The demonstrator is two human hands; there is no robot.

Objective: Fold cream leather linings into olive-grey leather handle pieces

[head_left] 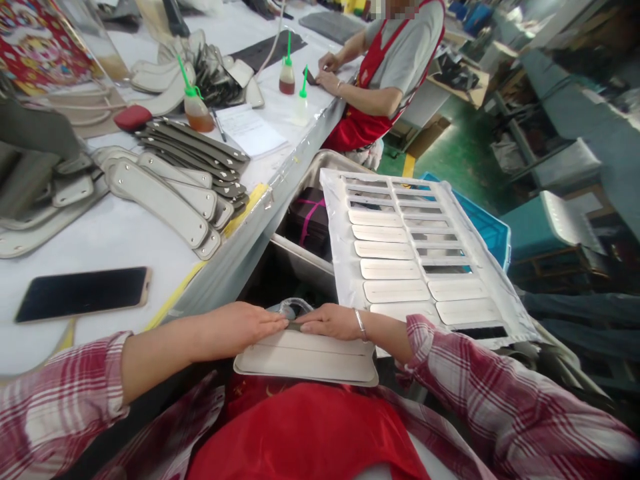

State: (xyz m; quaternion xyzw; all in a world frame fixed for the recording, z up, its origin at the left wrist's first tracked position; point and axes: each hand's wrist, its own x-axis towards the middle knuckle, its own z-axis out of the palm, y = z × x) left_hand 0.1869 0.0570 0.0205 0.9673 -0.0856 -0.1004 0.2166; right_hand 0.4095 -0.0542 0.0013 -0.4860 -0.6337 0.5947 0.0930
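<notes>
In front of my red apron lies a cream panel [306, 363] with rounded corners and a thin line along its length. My left hand [261, 325] rests flat on its far edge, fingers stretched to the right. From the other side my right hand [333, 321], with a bracelet at the wrist, lies along the same edge, its fingers nearly meeting the left ones. A narrow dark strip shows between the fingertips. Just behind them is a pale curved tube-like piece [295, 305]. What lies under the panel is hidden, as are parts of both thumbs.
A white slotted frame [345, 267] holding several cream pieces leans over a bin and a blue crate [487, 230]. The table at left carries a phone [83, 293], grey straps [160, 200] and green-tipped glue bottles [197, 110]. A co-worker [385, 93] sits beyond.
</notes>
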